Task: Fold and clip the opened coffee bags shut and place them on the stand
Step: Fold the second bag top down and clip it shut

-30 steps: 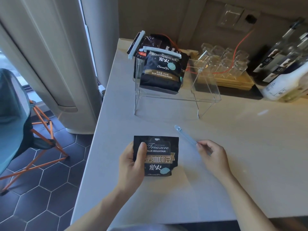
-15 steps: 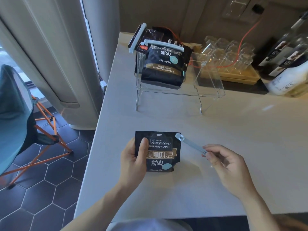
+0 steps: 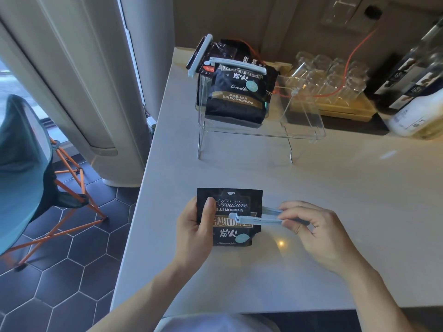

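Over the bag [image 3: 230, 204] gripped by the left hand [image 3: 194, 232], the right hand [image 3: 318, 232] pinches the clip [image 3: 254, 219] lying crosswise

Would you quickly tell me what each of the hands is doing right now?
Left hand: grips the coffee bag by its left edge.
Right hand: pinches the pale blue sealing clip over the bag.

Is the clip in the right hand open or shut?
Open. The clip shows two arms spread apart near the right hand, joined at the hinge end over the bag.
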